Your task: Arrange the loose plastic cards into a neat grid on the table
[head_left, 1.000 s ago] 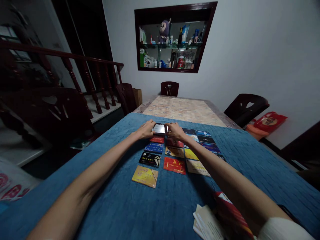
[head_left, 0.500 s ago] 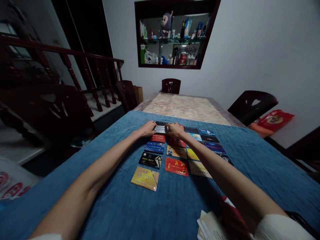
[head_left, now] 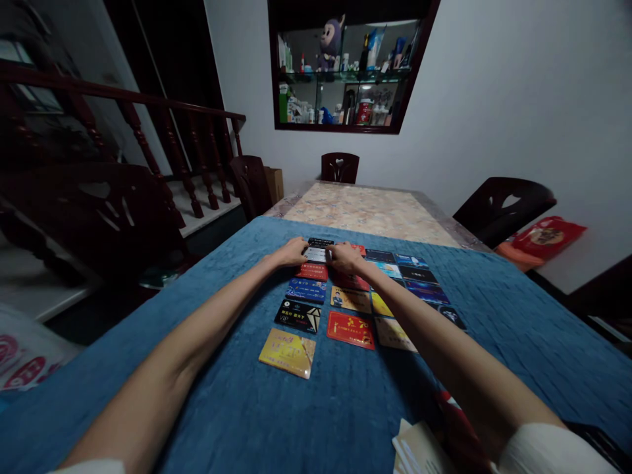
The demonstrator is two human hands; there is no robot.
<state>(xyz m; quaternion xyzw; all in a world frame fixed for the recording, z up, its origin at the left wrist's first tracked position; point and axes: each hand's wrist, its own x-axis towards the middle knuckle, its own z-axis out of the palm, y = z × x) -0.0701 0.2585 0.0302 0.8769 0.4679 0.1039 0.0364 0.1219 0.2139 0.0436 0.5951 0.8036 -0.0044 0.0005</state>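
Observation:
A whitish-silver card (head_left: 316, 254) lies near the far end of the left column of cards. The fingers of my left hand (head_left: 293, 251) are closed at its left edge. At its right edge my right hand (head_left: 344, 256) has its fingers bent and closed, covering parts of the cards beneath. Just beyond is a black card (head_left: 320, 243). Towards me in the same column come a red card (head_left: 312, 272), a blue card (head_left: 307, 289), a black VIP card (head_left: 297, 316) and a gold card (head_left: 288, 352).
More cards form columns to the right, including a red one (head_left: 351, 330) and a purple-blue one (head_left: 427, 291); my right forearm hides some. A pale stack (head_left: 417, 447) lies at the near edge. Blue cloth (head_left: 222, 401) covers the near table. Chairs (head_left: 340, 168) stand around.
The view has shifted slightly. Both hands stay at the whitish-silver card with little movement, and slightly more of the black card beyond it shows.

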